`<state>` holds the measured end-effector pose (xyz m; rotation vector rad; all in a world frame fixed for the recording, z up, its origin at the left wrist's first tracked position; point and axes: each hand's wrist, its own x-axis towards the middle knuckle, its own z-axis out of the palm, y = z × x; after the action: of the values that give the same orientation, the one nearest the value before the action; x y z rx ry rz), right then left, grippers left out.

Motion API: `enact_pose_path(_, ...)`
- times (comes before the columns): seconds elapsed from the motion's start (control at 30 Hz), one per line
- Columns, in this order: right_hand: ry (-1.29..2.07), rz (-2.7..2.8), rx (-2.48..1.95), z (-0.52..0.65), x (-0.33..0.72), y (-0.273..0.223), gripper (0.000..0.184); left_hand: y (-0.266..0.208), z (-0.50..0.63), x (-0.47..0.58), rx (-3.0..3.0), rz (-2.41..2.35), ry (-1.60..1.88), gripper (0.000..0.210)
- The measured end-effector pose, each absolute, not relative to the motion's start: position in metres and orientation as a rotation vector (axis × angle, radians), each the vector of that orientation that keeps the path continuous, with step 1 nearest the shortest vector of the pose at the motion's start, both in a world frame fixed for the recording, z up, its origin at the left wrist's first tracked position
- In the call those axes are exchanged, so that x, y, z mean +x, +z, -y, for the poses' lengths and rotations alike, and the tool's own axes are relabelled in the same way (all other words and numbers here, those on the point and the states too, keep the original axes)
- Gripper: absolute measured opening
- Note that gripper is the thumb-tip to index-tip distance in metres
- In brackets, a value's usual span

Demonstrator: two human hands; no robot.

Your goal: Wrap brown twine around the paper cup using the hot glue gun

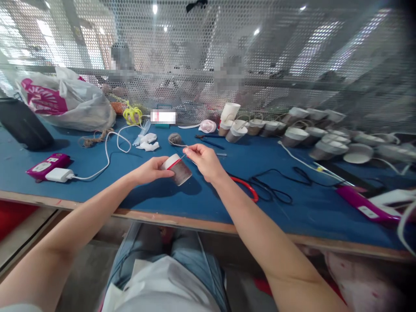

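Note:
My left hand point(152, 170) is closed around a small cup point(182, 172), grey-brown on its side with a white band and a red line near the rim. The cup is held tilted above the blue table. Beside its rim my right hand point(203, 160) pinches a thin grey-brown cord point(183, 154) between thumb and fingers. A ball of similar grey cord point(174, 138) lies just behind the cup, and a strand runs from it toward my right hand.
Several similar cups with handles point(295, 136) crowd the back right. Dark pliers point(208, 141) and red-handled scissors point(247, 189) lie nearby. Purple power strips point(48, 166) sit left and right, with a white cable point(107, 151). A plastic bag point(87, 104) and dark container point(22, 123) stand left.

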<state>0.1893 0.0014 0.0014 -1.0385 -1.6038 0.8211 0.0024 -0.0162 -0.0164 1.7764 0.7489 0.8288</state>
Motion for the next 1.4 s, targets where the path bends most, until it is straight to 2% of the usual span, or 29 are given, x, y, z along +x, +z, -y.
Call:
enact_pose_path(0.4, 0.889, 1.574, -1.078, 0.0, 0.184, -0.007, 0.016, -0.013, 0.02, 0.003, 1.711, -0.722, 0.85, 0.03)
enact_pose_path(1.4, 0.622, 1.814, -1.247, 0.006, 0.18, -0.011, 0.019, -0.011, 0.021, -0.001, 1.806, -0.714, 0.836, 0.035)
